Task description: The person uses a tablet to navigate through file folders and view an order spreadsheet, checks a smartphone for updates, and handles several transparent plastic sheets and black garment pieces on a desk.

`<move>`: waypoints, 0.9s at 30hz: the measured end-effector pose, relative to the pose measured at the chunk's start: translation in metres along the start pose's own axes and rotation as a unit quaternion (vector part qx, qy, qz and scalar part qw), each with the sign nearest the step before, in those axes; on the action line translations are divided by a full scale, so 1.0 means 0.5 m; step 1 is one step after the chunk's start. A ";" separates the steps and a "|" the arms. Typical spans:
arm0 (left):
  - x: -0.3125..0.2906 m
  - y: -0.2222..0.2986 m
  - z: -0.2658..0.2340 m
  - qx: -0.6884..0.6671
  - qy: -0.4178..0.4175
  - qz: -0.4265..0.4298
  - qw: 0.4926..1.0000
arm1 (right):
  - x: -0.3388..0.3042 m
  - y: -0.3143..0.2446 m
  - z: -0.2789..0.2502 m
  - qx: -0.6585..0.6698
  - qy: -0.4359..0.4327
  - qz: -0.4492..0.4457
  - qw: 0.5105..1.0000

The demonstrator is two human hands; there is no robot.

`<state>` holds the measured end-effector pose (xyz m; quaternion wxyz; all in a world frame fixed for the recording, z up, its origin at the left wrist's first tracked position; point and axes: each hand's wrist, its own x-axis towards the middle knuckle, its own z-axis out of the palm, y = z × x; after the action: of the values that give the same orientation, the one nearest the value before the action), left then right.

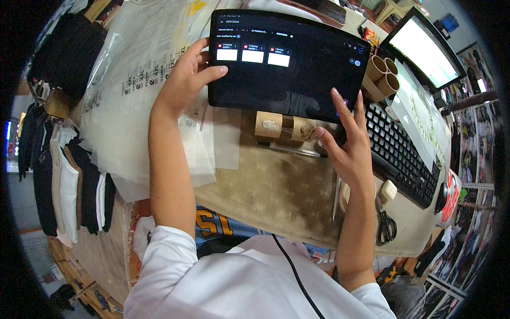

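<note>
A black tablet (287,80) with a dark screen and three white thumbnails is tilted up above the far part of the table. My left hand (188,80) grips its left edge, the thumb over the front and the fingers going behind. At the lower right corner of the tablet, my right hand (350,146) has its fingers spread, the fingertips over or close to the screen; whether they touch it I cannot tell. Below the tablet's lower edge lies a brown cardboard tube (269,125) with clear tape beside it.
Clear plastic bags (133,117) cover the table's left side. To the right are a black keyboard (401,154), a lit monitor (425,48), upright cardboard tubes (388,82), black-handled scissors (386,228) and a small white case (388,190). Clothes (69,181) hang at far left.
</note>
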<state>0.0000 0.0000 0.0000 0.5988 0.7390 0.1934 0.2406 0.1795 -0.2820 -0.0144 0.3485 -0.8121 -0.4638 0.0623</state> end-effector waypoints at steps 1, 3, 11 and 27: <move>-0.005 0.004 0.000 0.012 0.017 0.010 1.000 | 0.000 -0.004 0.002 0.009 0.011 0.005 1.000; -0.011 0.015 0.003 0.027 0.050 0.043 0.997 | 0.000 -0.006 0.003 0.033 0.034 0.012 0.999; -0.019 0.024 0.043 0.262 0.078 0.153 0.950 | 0.002 0.010 -0.002 0.080 0.053 0.009 0.995; -0.003 0.026 0.043 0.350 0.146 0.260 0.888 | 0.005 0.009 -0.011 0.108 0.055 0.013 0.993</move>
<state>0.0113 -0.0205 0.0089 0.1819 0.8812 0.1511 0.4094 0.1866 -0.2842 -0.0126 0.4579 -0.7780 -0.4241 0.0716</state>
